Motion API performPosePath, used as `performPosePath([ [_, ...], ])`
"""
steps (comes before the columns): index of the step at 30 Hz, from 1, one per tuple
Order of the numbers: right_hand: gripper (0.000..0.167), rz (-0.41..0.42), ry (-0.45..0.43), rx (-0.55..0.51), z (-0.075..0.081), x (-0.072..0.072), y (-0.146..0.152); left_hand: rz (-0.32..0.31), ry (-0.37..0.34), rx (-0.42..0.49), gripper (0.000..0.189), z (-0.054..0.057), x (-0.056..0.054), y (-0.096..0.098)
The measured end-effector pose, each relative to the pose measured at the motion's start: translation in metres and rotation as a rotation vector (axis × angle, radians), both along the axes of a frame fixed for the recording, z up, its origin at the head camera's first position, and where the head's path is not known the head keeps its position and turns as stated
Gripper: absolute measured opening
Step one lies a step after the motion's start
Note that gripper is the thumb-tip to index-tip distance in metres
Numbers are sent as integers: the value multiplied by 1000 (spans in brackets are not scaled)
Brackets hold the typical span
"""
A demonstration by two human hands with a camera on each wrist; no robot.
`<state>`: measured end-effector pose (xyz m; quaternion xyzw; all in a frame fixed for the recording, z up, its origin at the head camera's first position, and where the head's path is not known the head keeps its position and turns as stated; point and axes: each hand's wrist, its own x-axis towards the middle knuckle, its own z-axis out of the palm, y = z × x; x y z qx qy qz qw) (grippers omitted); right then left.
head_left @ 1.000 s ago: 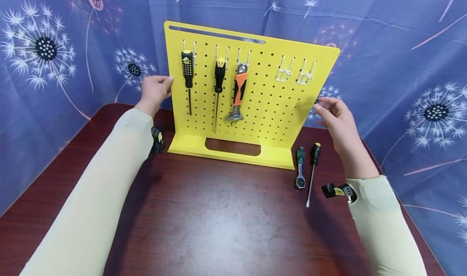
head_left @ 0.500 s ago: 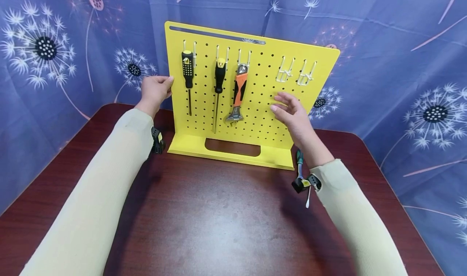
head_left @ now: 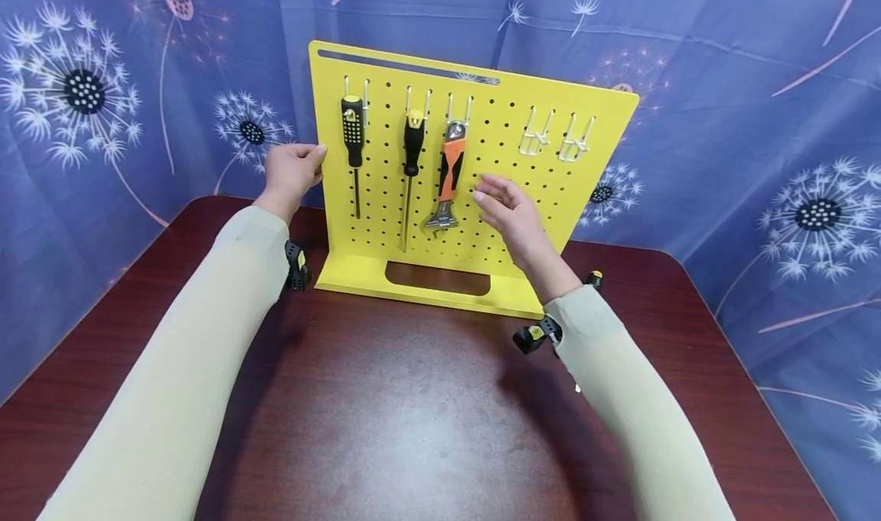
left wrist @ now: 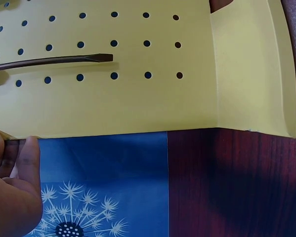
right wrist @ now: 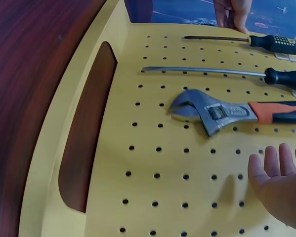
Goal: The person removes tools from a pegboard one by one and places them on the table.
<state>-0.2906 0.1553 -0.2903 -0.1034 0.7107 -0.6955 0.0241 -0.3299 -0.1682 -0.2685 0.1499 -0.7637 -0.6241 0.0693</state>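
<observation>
At the left edge of a yellow pegboard [head_left: 544,92], my left hand [head_left: 290,175] pinches the board with thumb and fingers; the left wrist view shows fingertips at the edge. Two screwdrivers with black-and-yellow handles, one on the far left [head_left: 352,135] and a longer one [head_left: 414,146], hang from hooks. To their right hangs an adjustable wrench [right wrist: 227,112], jaw downward, with an orange-and-black handle. My right hand [head_left: 512,216] is in front of the board just right of this wrench, fingers loosely extended and holding nothing.
Two white wire hooks, one left [head_left: 534,135] and one right [head_left: 574,142], carry nothing on the board's upper right. Behind my right forearm, a screwdriver [head_left: 595,278] lies on the dark red table [head_left: 385,398], mostly hidden. A blue dandelion-print curtain [head_left: 729,123] surrounds the table.
My right hand has moved left from beside the board's right edge to near the wrench. Its forearm now covers the ratchet and most of the table screwdriver. My left hand stays put.
</observation>
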Motion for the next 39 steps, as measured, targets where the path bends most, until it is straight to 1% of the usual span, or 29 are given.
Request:
performPosePath([
  [6, 54, -8, -2, -4, -5, -9, -15, 2, -1, 2, 42, 0, 0, 0],
  [12, 53, -19, 10, 7, -9, -14, -22, -4, -1, 8, 42, 0, 1, 1],
  [15, 53, -12, 5, 14, -10, -17, -25, -7, 2, 12, 42, 0, 1, 0],
  [19, 51, -16, -11, -2, -10, -20, -29, -8, 5, 12, 42, 0, 0, -1],
  [25, 48, -31, -31, -10, -9, -23, -35, -15, 1, 12, 43, 0, 1, 0],
  [33, 41, -21, -3, -6, -12, -25, -41, -21, 6, 13, 43, 1, 3, 1],
  [39, 33, -69, -24, -41, -15, -24, -48, -16, 11, 7, 43, 0, 2, 0],
])
